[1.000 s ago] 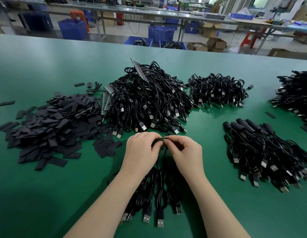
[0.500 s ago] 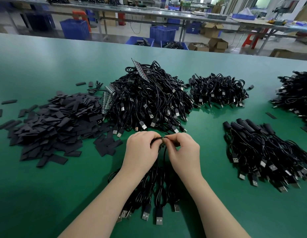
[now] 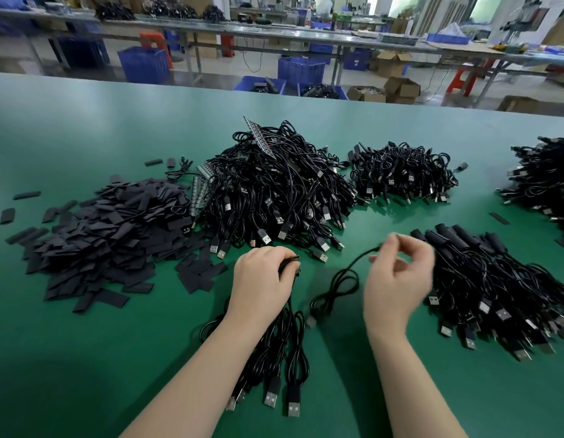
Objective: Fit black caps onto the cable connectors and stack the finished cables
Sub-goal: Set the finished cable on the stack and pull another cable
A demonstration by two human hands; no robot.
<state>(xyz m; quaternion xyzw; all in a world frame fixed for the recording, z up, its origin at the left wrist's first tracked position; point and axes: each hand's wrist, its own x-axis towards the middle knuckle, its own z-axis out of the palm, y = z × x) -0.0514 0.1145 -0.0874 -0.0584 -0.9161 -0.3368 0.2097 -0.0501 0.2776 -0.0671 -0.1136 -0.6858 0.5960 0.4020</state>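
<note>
Status at inspection: work is part-way through, with the larger share outstanding by my estimate. The left hand (image 3: 261,279) has its fingers curled round the connector ends of a bundle of cables (image 3: 283,349), whose plugs trail toward the near edge of the desk (image 3: 84,358). The right hand (image 3: 397,279) pinches one end of a single cable (image 3: 340,279) between thumb and fingertips; whether that end is capped is blurred and cannot be told. Finished, capped cables lie in a stack (image 3: 489,279) just right of the right hand. A large heap of cables (image 3: 274,191) sits at mid-desk, apparently uncapped. A pile of loose black caps (image 3: 110,235) lies toward the left edge, indicating many fittings remain.
</note>
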